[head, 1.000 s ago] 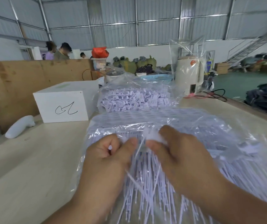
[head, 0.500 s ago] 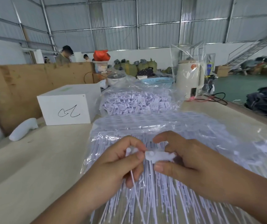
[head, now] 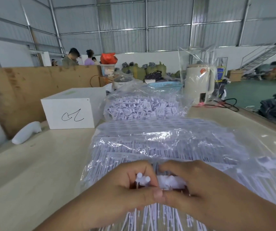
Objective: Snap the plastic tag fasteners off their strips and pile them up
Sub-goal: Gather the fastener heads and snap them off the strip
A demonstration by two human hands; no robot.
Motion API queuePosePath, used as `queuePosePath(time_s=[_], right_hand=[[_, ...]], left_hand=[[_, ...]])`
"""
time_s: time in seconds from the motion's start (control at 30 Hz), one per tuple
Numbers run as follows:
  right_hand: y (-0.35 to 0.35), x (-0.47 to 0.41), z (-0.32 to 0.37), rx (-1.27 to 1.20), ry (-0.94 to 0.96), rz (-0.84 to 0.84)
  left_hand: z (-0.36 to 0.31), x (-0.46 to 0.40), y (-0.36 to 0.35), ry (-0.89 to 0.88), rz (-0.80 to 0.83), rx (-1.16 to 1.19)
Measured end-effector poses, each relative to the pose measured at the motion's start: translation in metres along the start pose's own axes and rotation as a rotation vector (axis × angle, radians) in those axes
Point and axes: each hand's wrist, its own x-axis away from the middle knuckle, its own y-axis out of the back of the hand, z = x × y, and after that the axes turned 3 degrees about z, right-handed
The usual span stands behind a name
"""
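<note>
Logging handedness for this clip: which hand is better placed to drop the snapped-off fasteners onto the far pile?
Left, probably. The left hand pinches loose white plastic tag fasteners, while the right hand grips the white fastener strip. The clear-bagged pile of loose fasteners lies straight ahead.

Our left hand (head: 125, 189): forearm entered from lower left, fingers curled, thumb laid across toward right; we pinched detached fasteners (head: 142, 180) between thumb and fingers. Our right hand (head: 197, 189): forearm entered from lower right, fingers curled over top, thumb beneath; we gripped fastener strip (head: 170, 182). Thumb tips touched at centre. Both hands close together, knuckles up.
</note>
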Motion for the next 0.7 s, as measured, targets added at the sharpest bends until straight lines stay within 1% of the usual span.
queuePosePath(time_s=[0.1,0.13,0.2,0.27,0.4,0.47,0.5,0.53,0.57,0.6,0.7], right_hand=[[0.004,0.000,-0.005,-0.052,-0.030,-0.006],[0.004,0.000,-0.007,-0.074,-0.045,-0.021],[0.001,-0.002,-0.006,-0.110,-0.075,-0.080],[-0.003,-0.006,-0.003,-0.153,-0.109,-0.162],[-0.015,-0.012,0.011,-0.181,-0.128,-0.285],[-0.012,-0.014,0.010,-0.310,-0.152,-0.426],[-0.008,-0.013,0.006,-0.388,-0.175,-0.500],[-0.002,-0.011,0.002,-0.429,-0.174,-0.549],[0.004,-0.008,-0.002,-0.447,-0.150,-0.535],[0.007,-0.006,-0.005,-0.464,-0.111,-0.475],[0.003,-0.002,-0.007,-0.538,0.014,-0.194]], left_hand=[[-0.001,0.000,0.001,0.007,-0.030,0.017],[0.000,-0.001,0.000,0.016,-0.088,-0.007],[0.005,-0.004,-0.006,0.015,-0.292,-0.100],[0.007,-0.008,-0.014,-0.008,-0.471,-0.128],[0.010,-0.014,-0.028,-0.056,-0.678,-0.041],[0.015,-0.014,-0.026,-0.050,-0.814,0.036],[0.017,-0.014,-0.022,-0.044,-0.852,0.074],[0.017,-0.013,-0.016,-0.041,-0.851,0.100],[0.017,-0.012,-0.011,-0.036,-0.800,0.102],[0.016,-0.011,-0.007,-0.031,-0.724,0.080],[0.011,-0.006,-0.006,0.007,-0.432,0.022]])
